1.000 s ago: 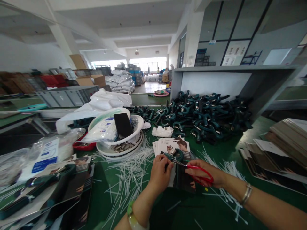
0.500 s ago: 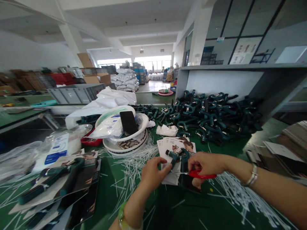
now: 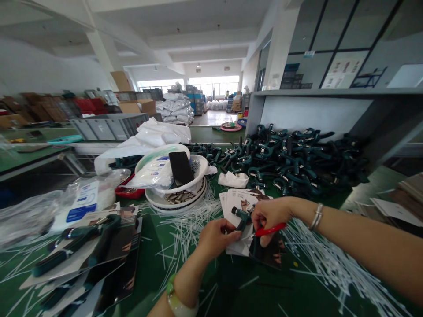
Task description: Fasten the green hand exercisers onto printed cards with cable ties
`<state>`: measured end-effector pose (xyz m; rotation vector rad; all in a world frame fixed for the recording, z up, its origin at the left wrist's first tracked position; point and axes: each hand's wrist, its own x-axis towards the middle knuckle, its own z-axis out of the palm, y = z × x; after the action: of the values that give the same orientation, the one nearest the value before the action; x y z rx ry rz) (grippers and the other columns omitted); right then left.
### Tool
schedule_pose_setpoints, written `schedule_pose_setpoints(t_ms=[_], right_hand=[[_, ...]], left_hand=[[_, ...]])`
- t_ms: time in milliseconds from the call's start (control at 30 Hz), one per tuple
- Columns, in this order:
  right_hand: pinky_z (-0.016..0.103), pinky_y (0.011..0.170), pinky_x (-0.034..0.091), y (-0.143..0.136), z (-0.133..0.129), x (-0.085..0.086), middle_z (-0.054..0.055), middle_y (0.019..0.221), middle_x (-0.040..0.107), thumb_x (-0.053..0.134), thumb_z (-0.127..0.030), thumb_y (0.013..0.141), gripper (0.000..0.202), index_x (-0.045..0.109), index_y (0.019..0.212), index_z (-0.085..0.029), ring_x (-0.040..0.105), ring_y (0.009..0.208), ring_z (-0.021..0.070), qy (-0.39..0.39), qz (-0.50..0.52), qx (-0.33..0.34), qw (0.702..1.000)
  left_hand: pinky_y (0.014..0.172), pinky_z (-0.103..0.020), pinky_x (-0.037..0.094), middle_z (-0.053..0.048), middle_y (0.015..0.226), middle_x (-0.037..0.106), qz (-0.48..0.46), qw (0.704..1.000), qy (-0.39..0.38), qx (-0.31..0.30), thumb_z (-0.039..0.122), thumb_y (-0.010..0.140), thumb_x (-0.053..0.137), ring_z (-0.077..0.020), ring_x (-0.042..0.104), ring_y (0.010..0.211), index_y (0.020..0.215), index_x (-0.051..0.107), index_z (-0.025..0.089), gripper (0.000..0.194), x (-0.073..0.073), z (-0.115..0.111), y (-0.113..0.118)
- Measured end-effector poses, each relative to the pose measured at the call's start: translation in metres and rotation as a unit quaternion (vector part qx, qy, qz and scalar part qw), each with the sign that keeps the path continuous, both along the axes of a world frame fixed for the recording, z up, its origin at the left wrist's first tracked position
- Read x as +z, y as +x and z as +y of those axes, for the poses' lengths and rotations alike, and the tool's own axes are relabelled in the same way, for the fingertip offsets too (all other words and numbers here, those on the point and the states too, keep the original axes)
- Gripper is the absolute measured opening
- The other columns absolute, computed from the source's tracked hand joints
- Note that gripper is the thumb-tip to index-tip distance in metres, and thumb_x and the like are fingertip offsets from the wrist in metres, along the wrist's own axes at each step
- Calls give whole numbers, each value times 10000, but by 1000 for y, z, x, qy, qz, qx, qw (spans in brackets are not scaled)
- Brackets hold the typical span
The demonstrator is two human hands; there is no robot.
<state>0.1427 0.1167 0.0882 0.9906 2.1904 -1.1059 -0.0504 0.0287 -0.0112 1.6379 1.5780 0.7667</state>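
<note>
My right hand is closed round a red-handled tool, whose tip points left over a printed card. Beneath and beside it, a dark green tool with a metal part lies on the fanned printed cards. My left hand is at the left edge of those cards, thumb and forefinger pinched near the green tool's lower end; what they hold is too small to make out. White cable ties lie to the left, and more spread to the right.
Carded green tools are stacked at the left. Behind stand white bowls with metal parts, a black phone and plastic bags. A large heap of green tools fills the back right, under a grey shelf.
My right hand has moved slightly left and up with the red-handled tool, which is now tilted with its tip lower. My left hand has shifted slightly right. The whole view has shifted a little.
</note>
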Motion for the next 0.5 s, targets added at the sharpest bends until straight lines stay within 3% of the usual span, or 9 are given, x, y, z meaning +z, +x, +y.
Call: schedule_pose_setpoints(t_ms=[200,333,400,500], right_hand=[[145,363,282,14,-11,-14,-80,484,487,725,-515,583,416,644,795,-166,387,391,38,-49,81,7,996],[166,373,337,53,-22,-14,-51,582,560,696,-489,642,403,611,875,-171,434,396,51,-85,131,-93,983],[188,390,358,88,-19,-15,-37,636,581,678,-474,671,402,594,930,-180,433,400,55,-39,152,-165,974],[226,427,358,150,-9,-27,-11,572,562,613,-453,737,318,588,869,-166,477,429,102,180,56,-282,941]], left_hand=[[611,-250,436,-20,717,686,-20,1000,10,9,477,680,610,-166,598,662,781,698,191,316,0,-3,0],[633,-256,448,-29,819,676,-10,998,56,4,457,719,592,-160,592,692,909,680,212,321,-3,-10,2],[655,-266,458,-44,888,658,2,995,98,0,429,711,617,-164,590,724,925,672,216,307,-5,-13,2],[725,-290,471,-59,878,649,4,987,155,36,388,741,589,-183,596,798,856,679,205,234,-6,-15,-5]])
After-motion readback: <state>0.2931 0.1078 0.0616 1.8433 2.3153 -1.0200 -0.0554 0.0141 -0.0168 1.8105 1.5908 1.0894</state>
